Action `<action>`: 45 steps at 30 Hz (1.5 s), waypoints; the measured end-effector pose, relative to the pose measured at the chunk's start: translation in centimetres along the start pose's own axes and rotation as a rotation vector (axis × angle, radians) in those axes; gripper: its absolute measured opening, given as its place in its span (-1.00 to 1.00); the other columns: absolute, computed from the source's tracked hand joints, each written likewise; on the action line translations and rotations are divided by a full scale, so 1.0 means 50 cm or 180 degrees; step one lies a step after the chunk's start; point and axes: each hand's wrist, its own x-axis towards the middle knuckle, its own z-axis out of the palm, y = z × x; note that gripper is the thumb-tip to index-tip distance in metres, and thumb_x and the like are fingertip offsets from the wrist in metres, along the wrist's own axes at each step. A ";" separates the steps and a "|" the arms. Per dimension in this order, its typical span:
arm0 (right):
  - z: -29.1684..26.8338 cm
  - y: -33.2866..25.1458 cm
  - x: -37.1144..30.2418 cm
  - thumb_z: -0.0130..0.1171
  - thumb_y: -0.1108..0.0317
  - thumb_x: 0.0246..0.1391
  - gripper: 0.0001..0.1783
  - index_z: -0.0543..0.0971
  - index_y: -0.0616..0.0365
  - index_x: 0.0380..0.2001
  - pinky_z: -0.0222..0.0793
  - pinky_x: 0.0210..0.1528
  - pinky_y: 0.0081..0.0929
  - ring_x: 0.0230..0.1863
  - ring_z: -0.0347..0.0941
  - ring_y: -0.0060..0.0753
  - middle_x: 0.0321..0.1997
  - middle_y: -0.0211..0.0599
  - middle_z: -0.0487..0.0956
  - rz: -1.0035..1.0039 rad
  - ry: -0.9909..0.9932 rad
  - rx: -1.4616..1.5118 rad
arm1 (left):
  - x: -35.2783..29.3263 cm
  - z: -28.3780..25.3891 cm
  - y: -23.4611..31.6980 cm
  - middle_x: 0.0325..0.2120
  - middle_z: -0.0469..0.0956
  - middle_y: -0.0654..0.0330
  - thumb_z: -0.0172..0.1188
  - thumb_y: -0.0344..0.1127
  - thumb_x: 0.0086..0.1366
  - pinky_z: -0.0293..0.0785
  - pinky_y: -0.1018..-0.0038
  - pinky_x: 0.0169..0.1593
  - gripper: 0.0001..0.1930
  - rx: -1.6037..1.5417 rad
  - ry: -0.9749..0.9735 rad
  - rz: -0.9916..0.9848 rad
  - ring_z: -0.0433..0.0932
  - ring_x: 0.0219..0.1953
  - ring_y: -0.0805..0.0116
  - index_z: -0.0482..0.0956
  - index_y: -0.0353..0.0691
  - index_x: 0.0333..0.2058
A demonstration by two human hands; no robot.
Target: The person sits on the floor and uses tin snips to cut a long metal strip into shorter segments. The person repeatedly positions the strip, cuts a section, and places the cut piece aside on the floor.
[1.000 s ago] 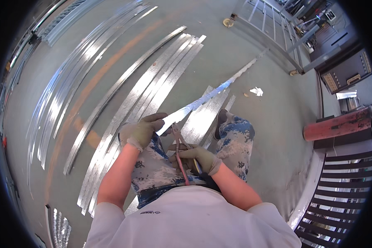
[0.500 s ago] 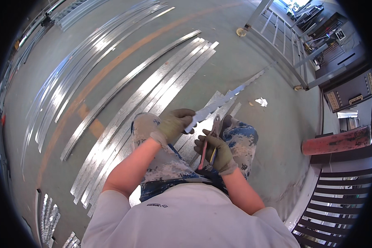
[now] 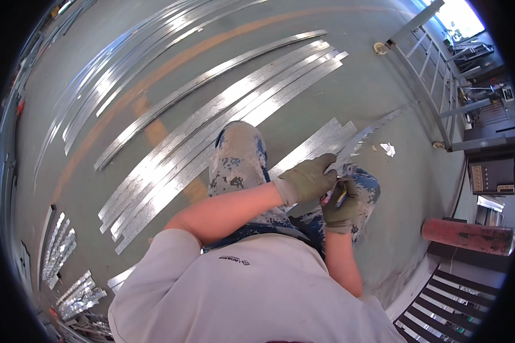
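Left hand (image 3: 313, 180) grips a metal strip (image 3: 365, 135), right hand (image 3: 340, 207) pliers (image 3: 341, 199); red cylinder (image 3: 466, 236) well apart.

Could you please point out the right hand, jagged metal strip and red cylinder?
Right hand (image 3: 340, 211), head view: glove's middle.
Jagged metal strip (image 3: 363, 135), head view: middle stretch.
Red cylinder (image 3: 464, 235), head view: curved side.

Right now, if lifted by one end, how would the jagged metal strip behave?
The jagged metal strip would probably flex, since it looks long and thin. Likely light for its length, being so narrow. Its toothed edge could catch on whatever it drags across.
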 end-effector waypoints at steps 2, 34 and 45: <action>-0.001 -0.002 0.012 0.08 0.63 0.41 -0.83 0.64 0.22 -0.09 0.48 0.12 -0.46 0.00 0.64 -0.34 -0.08 -0.29 0.72 -0.0441 0.0093 -0.0450 | 0.003 -0.008 0.004 0.16 0.72 -0.32 0.08 0.05 0.59 0.56 0.07 0.37 -0.32 0.0067 0.0017 -0.0168 0.73 0.21 -0.26 0.47 -0.28 0.49; -0.086 0.104 0.237 0.33 0.45 0.39 -0.50 0.56 0.37 0.33 0.70 0.27 -0.13 0.18 0.73 -0.02 0.13 0.02 0.75 0.2233 0.0286 0.3873 | -0.451 0.101 -0.897 0.27 0.73 0.00 0.49 -0.18 0.40 0.55 0.21 0.39 -0.37 -0.0855 -0.0326 -0.0372 0.67 0.33 0.05 0.61 -0.12 0.40; 0.027 0.250 0.363 0.35 0.48 0.37 -0.83 0.69 0.14 -0.02 0.68 0.19 -0.14 0.04 0.73 -0.19 0.01 -0.24 0.76 0.3239 0.0677 0.3886 | -0.349 0.054 -0.798 0.21 0.75 -0.04 0.43 -0.17 0.45 0.58 0.18 0.34 -0.46 -0.0307 -0.0736 -0.2701 0.70 0.27 0.01 0.63 -0.11 0.35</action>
